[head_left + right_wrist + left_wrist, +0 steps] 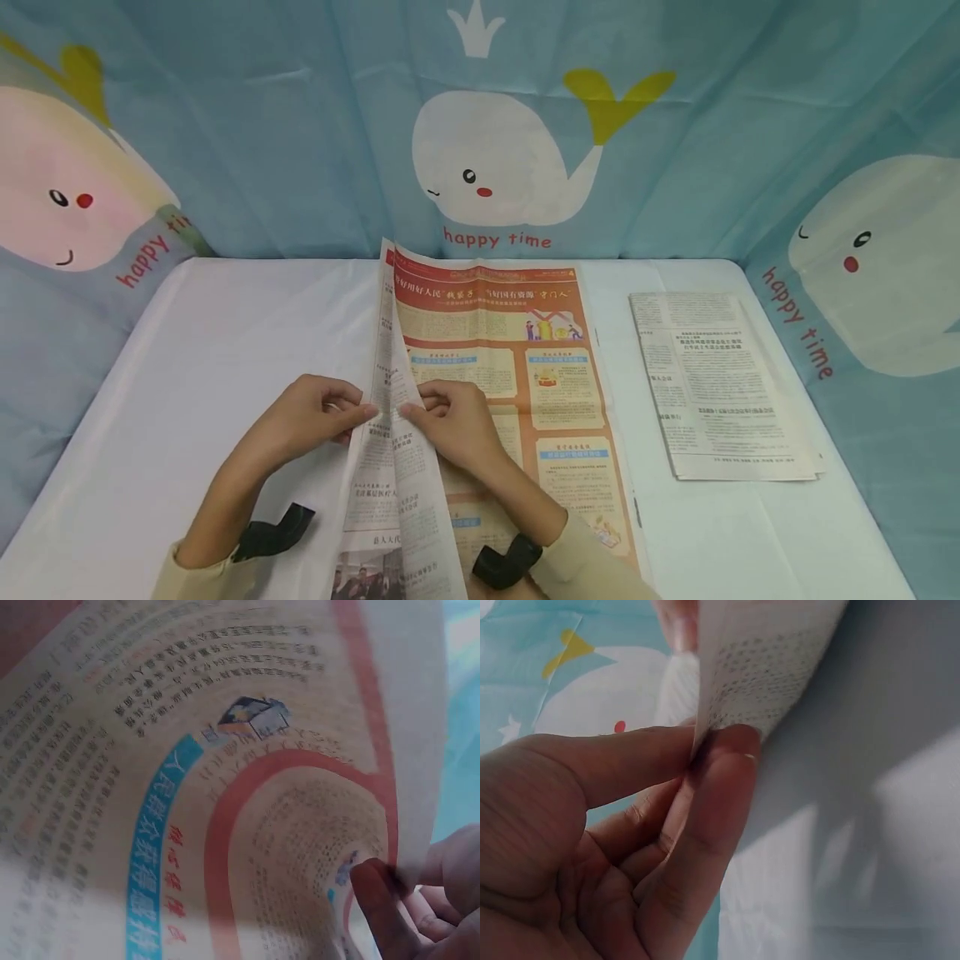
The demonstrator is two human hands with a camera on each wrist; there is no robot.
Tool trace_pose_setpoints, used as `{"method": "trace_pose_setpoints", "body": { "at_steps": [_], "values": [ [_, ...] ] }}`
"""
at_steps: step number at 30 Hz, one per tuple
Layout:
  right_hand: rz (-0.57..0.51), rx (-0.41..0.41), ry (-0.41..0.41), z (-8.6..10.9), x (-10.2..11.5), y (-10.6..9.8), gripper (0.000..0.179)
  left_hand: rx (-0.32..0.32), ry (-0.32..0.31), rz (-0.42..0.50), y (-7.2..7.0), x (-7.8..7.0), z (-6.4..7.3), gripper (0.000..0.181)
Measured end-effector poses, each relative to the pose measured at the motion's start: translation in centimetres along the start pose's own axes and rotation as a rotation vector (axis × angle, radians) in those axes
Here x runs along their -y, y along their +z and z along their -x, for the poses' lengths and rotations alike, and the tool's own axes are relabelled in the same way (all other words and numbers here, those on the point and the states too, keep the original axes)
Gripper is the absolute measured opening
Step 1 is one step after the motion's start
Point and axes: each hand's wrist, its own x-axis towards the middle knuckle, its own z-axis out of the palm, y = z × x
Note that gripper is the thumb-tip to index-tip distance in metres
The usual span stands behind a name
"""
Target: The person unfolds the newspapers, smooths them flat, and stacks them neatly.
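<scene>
A newspaper (pixel 495 375) with an orange-red printed page lies in the middle of the white table, its left part raised into two upright sheet edges. My left hand (pixel 311 417) pinches the left raised sheet between thumb and fingers; the left wrist view shows the paper (pixel 761 671) between the fingertips (pixel 724 776). With thumb and fingertips, my right hand (pixel 453 421) pinches the edge of the other raised sheet. In the right wrist view that sheet (pixel 180 802) curves widely, its edge at the right fingers (pixel 382 900).
To the right lies a folded stack of newspaper (pixel 720 387) on the white tabletop (pixel 240 333). A blue curtain (pixel 300 125) with whale prints surrounds the table at the back and sides. Black bands (pixel 273 533) are on both wrists.
</scene>
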Motion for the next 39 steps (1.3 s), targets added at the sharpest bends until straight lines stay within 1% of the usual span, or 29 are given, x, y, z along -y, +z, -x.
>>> {"method": "trace_pose_setpoints", "body": {
  "at_steps": [4,7,12,18,22,25,28,32,37,39],
  "values": [
    [-0.033,0.051,0.017,0.1,0.4,-0.9,0.024,-0.024,0.001,0.004,0.0,0.4,0.0,0.033],
    [-0.055,0.068,0.023,0.2,0.6,-1.8,0.024,-0.037,0.005,0.015,0.2,0.7,-0.2,0.038],
    [-0.097,0.04,0.069,0.7,0.7,-3.5,0.027,-0.056,-0.006,0.029,0.2,1.3,-0.2,0.054],
    [-0.178,0.059,0.13,1.8,1.2,-5.8,0.033,-0.074,-0.034,0.062,-0.7,2.3,0.9,0.063],
    [-0.247,0.072,0.197,2.6,1.6,-7.9,0.039,-0.064,-0.057,0.128,-1.0,3.3,1.7,0.067],
    [-0.269,0.076,0.216,3.3,1.7,-9.6,0.043,-0.059,-0.069,0.178,-1.0,4.2,2.4,0.068],
    [-0.271,0.08,0.203,3.9,1.6,-11.5,0.045,-0.067,-0.082,0.202,-1.0,5.2,3.1,0.068],
    [-0.228,0.068,0.174,4.6,1.4,-13.7,0.044,-0.075,-0.105,0.215,-1.3,6.5,3.8,0.065],
    [-0.149,0.012,0.182,5.3,1.1,-15.8,0.045,-0.07,-0.114,0.208,-2.3,7.5,4.4,0.062],
    [-0.134,-0.013,0.191,5.6,1.0,-16.5,0.046,-0.073,-0.118,0.193,-2.6,7.9,4.6,0.062]
  ]
}}
